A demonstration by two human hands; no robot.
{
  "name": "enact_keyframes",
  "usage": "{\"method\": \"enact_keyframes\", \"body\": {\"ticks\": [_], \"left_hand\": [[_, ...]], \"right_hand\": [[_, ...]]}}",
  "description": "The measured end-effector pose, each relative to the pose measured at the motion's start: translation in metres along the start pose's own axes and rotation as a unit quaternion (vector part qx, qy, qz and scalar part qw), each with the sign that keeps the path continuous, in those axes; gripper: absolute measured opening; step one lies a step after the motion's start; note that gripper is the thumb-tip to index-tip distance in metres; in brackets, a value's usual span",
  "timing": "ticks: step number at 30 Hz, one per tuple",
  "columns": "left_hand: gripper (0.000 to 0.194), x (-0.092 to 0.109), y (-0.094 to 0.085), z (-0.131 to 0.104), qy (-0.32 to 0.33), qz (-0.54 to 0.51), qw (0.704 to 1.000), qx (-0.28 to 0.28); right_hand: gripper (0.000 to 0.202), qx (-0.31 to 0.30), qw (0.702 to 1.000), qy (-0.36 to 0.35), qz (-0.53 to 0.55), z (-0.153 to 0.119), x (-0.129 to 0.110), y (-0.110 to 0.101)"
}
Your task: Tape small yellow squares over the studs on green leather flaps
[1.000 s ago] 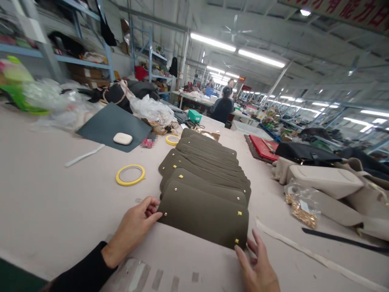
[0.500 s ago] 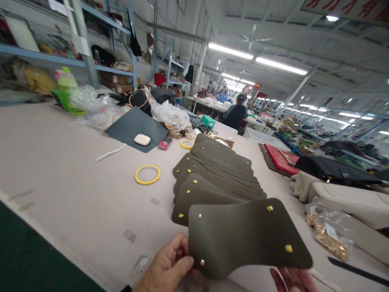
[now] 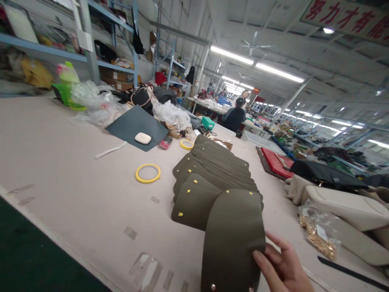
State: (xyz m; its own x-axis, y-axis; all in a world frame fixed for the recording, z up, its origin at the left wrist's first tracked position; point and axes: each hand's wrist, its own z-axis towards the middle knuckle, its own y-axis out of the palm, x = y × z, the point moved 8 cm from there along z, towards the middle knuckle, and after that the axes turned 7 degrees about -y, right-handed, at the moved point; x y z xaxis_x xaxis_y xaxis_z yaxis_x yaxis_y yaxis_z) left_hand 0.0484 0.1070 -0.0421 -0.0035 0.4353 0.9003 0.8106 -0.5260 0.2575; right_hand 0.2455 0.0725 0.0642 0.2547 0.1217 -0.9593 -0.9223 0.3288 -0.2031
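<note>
My right hand (image 3: 281, 263) pinches the right edge of a dark olive panel (image 3: 234, 239) between thumb and fingers. The panel is held up in front of me, its far end overlapping the pile. Two yellow bits of tape mark its far end and two metal studs sit at its near end. Behind it a fanned pile of matching olive panels (image 3: 209, 170) lies on the table, several with studs or yellow tape bits at their corners. My left hand is out of view.
Two yellow tape rolls (image 3: 148, 173) lie left of the pile. A dark sheet (image 3: 138, 125) carries a white case (image 3: 142, 138). Pale bag parts (image 3: 340, 202), a bag of gold hardware (image 3: 319, 239) and a black strip (image 3: 349, 272) lie right. A person (image 3: 234, 117) sits farther back.
The panel has turned from lying crosswise to pointing lengthwise away from me. My left hand has let go and left the view; my right hand now grips the panel's right edge.
</note>
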Motion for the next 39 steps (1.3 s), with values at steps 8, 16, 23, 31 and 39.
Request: {"method": "enact_keyframes", "body": {"ticks": [8,16,23,31,39], "left_hand": [[0.019,0.014,-0.035,-0.08,0.03,0.171,0.985,0.001],[0.027,0.071,-0.142,-0.105,0.053,0.267,0.933,0.235],[0.028,0.062,-0.155,-0.099,0.068,0.248,0.93,0.263],[0.027,0.11,-0.188,-0.099,0.143,0.442,0.801,0.378],[0.029,0.122,-0.214,-0.063,0.128,0.623,0.67,0.382]], "right_hand": [[0.035,-0.245,0.952,-0.045,-0.179,0.065,-0.021,0.019],[0.038,-0.161,0.948,-0.117,-0.25,0.081,-0.035,-0.006],[0.03,-0.23,0.936,-0.115,-0.239,0.078,-0.035,0.036],[0.029,-0.141,0.876,-0.244,-0.392,0.071,-0.001,0.069],[0.025,-0.021,0.85,-0.346,-0.395,0.037,-0.011,0.049]]}}
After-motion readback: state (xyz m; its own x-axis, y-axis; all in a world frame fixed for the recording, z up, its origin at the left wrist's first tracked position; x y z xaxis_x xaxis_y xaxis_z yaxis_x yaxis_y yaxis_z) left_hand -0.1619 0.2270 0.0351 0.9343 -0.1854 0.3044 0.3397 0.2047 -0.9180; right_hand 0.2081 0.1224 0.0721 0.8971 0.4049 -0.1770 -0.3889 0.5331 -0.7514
